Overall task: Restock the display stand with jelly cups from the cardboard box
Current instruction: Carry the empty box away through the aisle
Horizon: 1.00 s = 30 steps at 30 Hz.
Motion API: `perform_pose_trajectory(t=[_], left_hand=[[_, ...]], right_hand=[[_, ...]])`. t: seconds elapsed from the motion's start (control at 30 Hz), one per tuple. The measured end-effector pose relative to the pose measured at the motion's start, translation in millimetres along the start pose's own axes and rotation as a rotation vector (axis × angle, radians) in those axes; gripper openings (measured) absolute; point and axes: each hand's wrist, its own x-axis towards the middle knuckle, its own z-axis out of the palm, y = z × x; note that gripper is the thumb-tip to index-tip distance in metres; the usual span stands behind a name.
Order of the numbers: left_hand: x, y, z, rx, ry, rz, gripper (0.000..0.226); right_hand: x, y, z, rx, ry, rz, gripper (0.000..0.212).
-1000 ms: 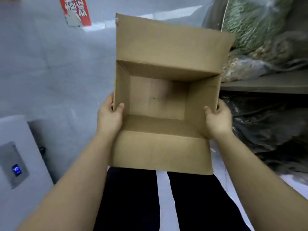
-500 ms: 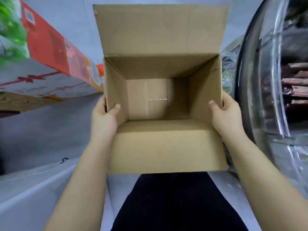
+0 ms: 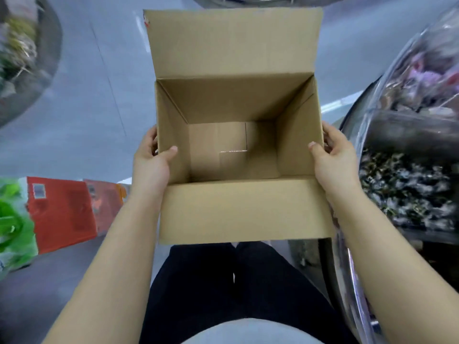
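- While the left hand [image 3: 151, 161] hooks its thumb over the left wall of the cardboard box [image 3: 238, 145] and its fingers wrap the outside of that wall, the right hand [image 3: 331, 157] mirrors it on the right wall, thumb inside the rim and fingers curled behind; both are clasping the box, neither is free.
- The box sits at the centre of the frame, held off the floor between the two hands, mouth facing up toward the camera, its far flap standing open toward the top of the frame and its near flap folded down toward the person's dark trousers [image 3: 236, 281].
- Inside, only bare cardboard and the bottom seam show; no jelly cups are visible in it.
- The grips fall about midway along the side walls, equally near, so the load looks balanced and either hand could let go first.
- Outward, clear curved display bins [image 3: 409, 157] of wrapped sweets fill the right of the frame, just beside the right forearm; which one is the stand to restock I cannot tell.
- Red cartons [image 3: 62, 212] lie at lower left on the grey floor [image 3: 99, 108].
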Motion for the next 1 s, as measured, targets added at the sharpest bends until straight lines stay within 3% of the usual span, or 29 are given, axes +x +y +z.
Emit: perform_pose_trajectory(t=[0.53,0.77,1.0], left_hand=[[321,211,200,0.087,-0.362,0.053,0.040],[400,275,393,0.184,-0.581,0.113,0.044],[451,363,594,0.268,-0.682,0.165,0.049]], right_hand=[[289,-134,1,0.092,0.347,0.107,0.039],[426,-122,-79,0.192,0.558,0.214,0.039],[570,-142,-198,0.247,0.672,0.281,0.039]])
